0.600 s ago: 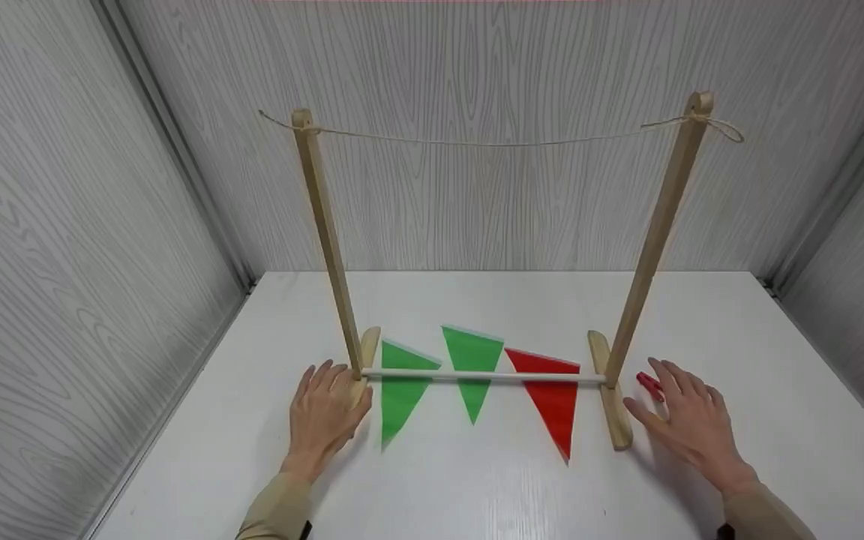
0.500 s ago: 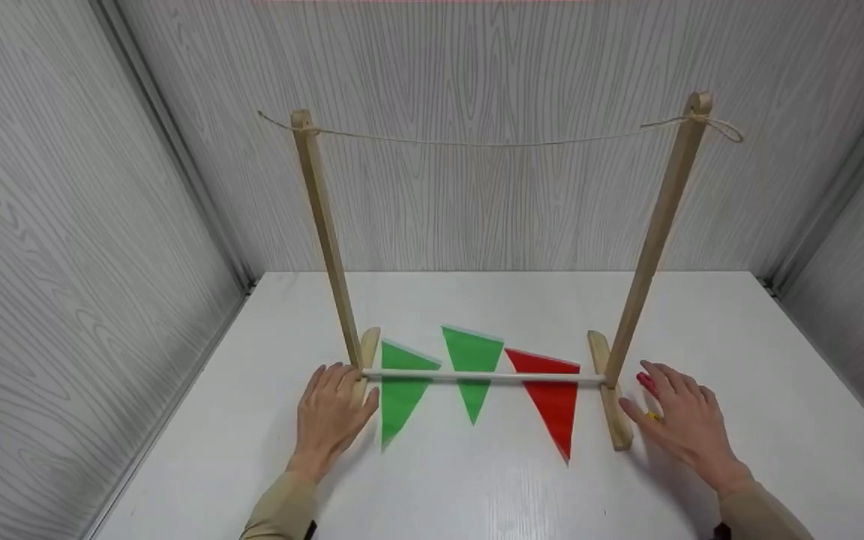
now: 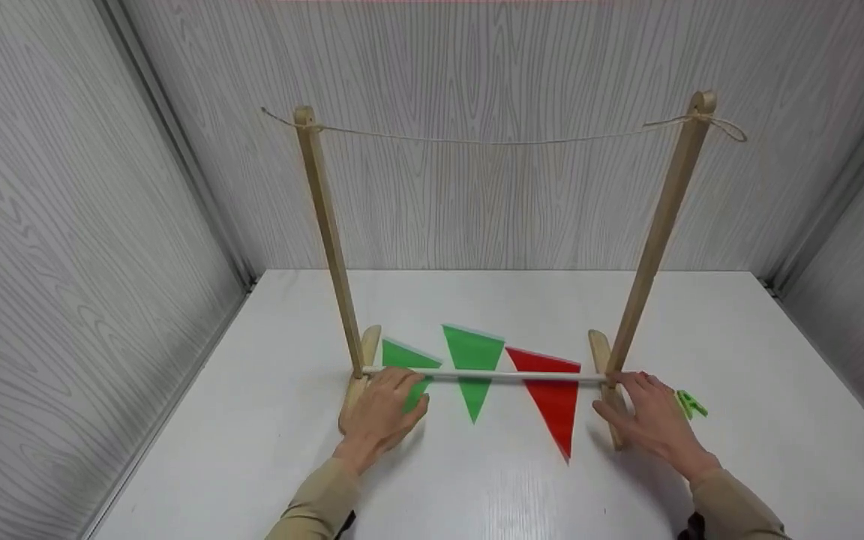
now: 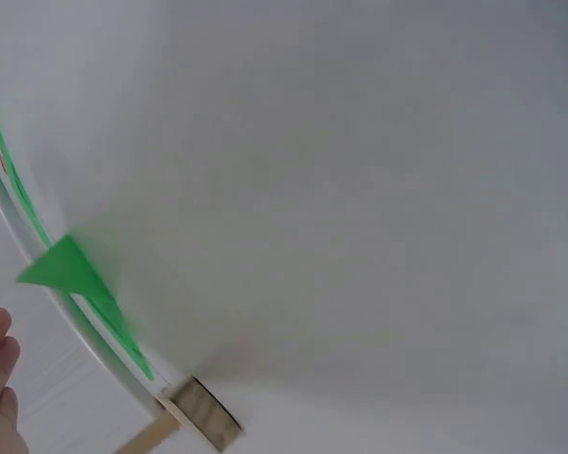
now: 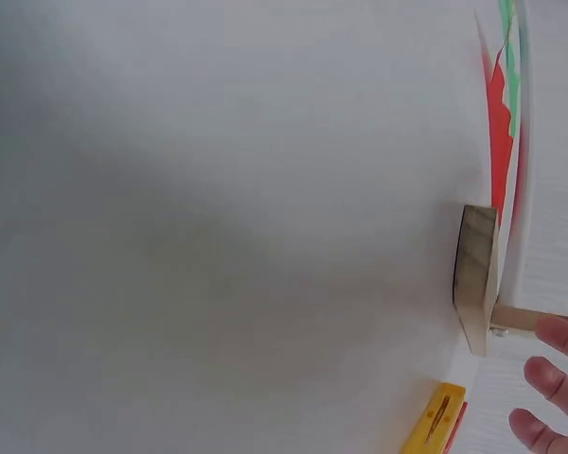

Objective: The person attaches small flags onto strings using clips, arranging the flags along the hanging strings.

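Observation:
My left hand (image 3: 383,411) is above the left green pennant (image 3: 402,352), by the white crossbar (image 3: 477,374), and hides part of both. My right hand (image 3: 653,420) is over the right wooden foot (image 3: 598,346) at the base of its post, fingers loosely bent. Both hands hold nothing. Beneath the bar lie a second green pennant (image 3: 475,351) and a red pennant (image 3: 552,409). A green clothespin (image 3: 691,403) is just right of my right hand. In the right wrist view appears a yellow clothespin (image 5: 434,426) with something red beside it.
A thin string (image 3: 492,142) stretches between the tops of the left post (image 3: 329,240) and the right post (image 3: 661,232), with a loop at its right end. Grey wood-grain panels (image 3: 492,210) enclose the white table (image 3: 492,495) at the back and sides.
My left hand has moved right from beside the left post to above the green pennant. My right hand has moved left over the right foot, and the green clothespin has come into sight.

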Tool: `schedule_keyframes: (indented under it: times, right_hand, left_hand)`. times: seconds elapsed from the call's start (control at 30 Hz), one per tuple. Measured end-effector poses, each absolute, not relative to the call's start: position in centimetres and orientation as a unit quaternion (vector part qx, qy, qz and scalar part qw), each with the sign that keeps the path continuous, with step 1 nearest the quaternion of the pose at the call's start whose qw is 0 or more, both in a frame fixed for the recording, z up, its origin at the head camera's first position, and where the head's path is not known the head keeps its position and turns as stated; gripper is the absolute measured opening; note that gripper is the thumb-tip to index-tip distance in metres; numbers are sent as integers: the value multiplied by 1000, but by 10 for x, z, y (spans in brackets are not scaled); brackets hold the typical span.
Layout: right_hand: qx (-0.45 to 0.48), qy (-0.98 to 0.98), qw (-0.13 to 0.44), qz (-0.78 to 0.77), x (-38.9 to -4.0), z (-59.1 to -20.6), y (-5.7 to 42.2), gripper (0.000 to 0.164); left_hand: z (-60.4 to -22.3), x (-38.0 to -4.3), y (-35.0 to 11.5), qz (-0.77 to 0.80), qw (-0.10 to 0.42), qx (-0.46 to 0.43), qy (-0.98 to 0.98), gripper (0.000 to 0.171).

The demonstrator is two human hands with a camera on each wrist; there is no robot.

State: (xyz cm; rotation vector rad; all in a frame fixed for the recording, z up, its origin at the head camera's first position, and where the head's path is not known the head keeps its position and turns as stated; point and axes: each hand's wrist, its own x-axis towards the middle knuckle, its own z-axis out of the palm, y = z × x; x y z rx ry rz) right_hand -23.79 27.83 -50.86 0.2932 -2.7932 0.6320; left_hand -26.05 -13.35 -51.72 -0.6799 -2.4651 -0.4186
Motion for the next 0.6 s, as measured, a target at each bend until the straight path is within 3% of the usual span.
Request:
schedule_keyframes:
  times: [0.33,0.6]
  right_hand:
    - [84,-956,45,276,-242,-509,264,55]
    - [69,-957,7,283,-246,-514,260,60]
  left_hand:
    - [-515,-260,-79,-154,86,-293,-940,41]
    - [-513,-267,-47,-108,-4,-311,-944,53]
